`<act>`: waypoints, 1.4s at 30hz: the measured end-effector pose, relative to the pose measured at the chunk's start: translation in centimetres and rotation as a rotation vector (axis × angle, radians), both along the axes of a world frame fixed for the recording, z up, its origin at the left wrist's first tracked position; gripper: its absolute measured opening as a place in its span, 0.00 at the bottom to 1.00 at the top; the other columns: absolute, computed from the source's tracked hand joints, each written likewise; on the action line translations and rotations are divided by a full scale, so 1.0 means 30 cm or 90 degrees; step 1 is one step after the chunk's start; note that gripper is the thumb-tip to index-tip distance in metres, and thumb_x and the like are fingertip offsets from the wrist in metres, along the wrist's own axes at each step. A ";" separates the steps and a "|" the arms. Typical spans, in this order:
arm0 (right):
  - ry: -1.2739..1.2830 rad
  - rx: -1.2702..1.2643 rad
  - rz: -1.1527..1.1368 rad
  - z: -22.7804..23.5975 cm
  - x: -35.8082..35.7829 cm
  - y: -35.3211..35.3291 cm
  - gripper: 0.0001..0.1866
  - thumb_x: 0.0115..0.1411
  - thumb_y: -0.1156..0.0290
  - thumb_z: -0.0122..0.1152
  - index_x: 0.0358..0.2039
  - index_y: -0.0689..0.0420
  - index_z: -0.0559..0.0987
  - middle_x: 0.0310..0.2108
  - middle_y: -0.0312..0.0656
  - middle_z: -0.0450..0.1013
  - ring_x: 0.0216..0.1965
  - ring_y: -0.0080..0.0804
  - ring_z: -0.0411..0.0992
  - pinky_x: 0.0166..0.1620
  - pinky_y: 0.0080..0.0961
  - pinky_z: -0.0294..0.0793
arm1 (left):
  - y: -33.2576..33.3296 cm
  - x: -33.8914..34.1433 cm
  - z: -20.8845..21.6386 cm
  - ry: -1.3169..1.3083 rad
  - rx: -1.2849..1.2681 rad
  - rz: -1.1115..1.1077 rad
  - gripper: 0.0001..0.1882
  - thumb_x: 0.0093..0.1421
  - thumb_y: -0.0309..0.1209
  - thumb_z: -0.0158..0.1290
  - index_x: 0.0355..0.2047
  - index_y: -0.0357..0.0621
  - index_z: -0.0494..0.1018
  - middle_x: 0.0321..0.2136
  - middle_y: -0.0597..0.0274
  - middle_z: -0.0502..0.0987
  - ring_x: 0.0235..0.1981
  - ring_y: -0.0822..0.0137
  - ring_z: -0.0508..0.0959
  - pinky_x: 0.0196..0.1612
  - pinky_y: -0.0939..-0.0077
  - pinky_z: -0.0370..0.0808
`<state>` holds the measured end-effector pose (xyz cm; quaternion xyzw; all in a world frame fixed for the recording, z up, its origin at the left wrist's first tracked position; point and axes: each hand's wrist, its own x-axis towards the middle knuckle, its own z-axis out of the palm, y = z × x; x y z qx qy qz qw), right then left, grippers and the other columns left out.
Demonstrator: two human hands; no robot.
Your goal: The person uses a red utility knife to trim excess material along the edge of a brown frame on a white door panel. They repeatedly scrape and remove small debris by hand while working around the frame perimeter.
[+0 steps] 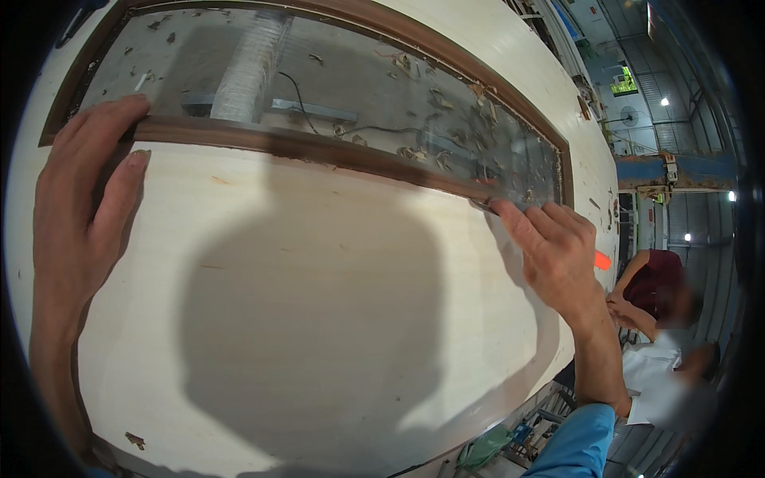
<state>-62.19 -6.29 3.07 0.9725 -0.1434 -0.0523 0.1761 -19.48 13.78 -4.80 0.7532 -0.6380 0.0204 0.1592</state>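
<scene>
A brown frame (303, 147) surrounds a long glass pane (351, 80) set in a pale, cream-coloured panel (319, 255). My left hand (88, 175) lies on the panel and the frame's near-left edge, its fingers stretched out and the thumb apart. At the frame's near-right part, my right hand (558, 247) is closed round a slim tool. The tool's bright orange end (602, 260) sticks out behind the hand. A thin dark tip shows at the fingers, against the frame's inner seam with the panel. My fist hides the rest of the tool, so its exact kind is unclear.
Scraps and brown flakes lie on the glass and the panel, one flake (135, 440) at the lower left. Through the glass show a wrapped pale post (247, 72) and a dark cable. Two people (653, 319) are beyond the panel's right edge, near a blue beam (677, 170).
</scene>
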 end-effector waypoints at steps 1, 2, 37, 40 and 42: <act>0.000 0.000 -0.007 0.001 -0.006 0.001 0.37 0.46 0.77 0.67 0.62 0.52 0.81 0.24 0.34 0.66 0.25 0.34 0.69 0.28 0.34 0.70 | -0.001 -0.002 -0.005 -0.006 -0.022 -0.005 0.22 0.71 0.31 0.53 0.63 0.39 0.76 0.59 0.47 0.80 0.62 0.48 0.77 0.68 0.54 0.70; 0.001 -0.001 -0.013 0.003 -0.013 0.000 0.36 0.46 0.77 0.67 0.61 0.52 0.81 0.24 0.34 0.66 0.25 0.34 0.69 0.28 0.34 0.70 | 0.000 -0.004 -0.011 -0.011 -0.044 -0.008 0.21 0.69 0.30 0.53 0.61 0.37 0.77 0.56 0.46 0.81 0.59 0.48 0.79 0.65 0.56 0.73; -0.274 0.214 -0.107 -0.078 0.013 0.185 0.34 0.50 0.67 0.77 0.60 0.54 0.82 0.49 0.43 0.73 0.46 0.43 0.72 0.52 0.42 0.70 | -0.003 -0.526 0.062 -0.023 -0.184 -0.504 0.22 0.54 0.31 0.67 0.50 0.40 0.83 0.48 0.57 0.80 0.47 0.57 0.80 0.47 0.60 0.77; -0.305 0.266 -0.124 -0.065 -0.059 0.163 0.34 0.50 0.68 0.78 0.61 0.55 0.82 0.48 0.45 0.73 0.46 0.46 0.72 0.53 0.44 0.69 | -0.028 -0.523 0.055 0.032 -0.113 -0.438 0.28 0.51 0.32 0.67 0.54 0.39 0.81 0.53 0.54 0.77 0.50 0.56 0.79 0.49 0.59 0.75; -0.290 0.263 -0.140 -0.077 -0.095 0.152 0.33 0.50 0.75 0.75 0.60 0.56 0.82 0.46 0.45 0.73 0.46 0.46 0.73 0.51 0.43 0.70 | -0.046 -0.522 0.054 0.031 -0.109 -0.403 0.31 0.49 0.32 0.67 0.55 0.37 0.79 0.55 0.52 0.76 0.52 0.54 0.78 0.50 0.59 0.75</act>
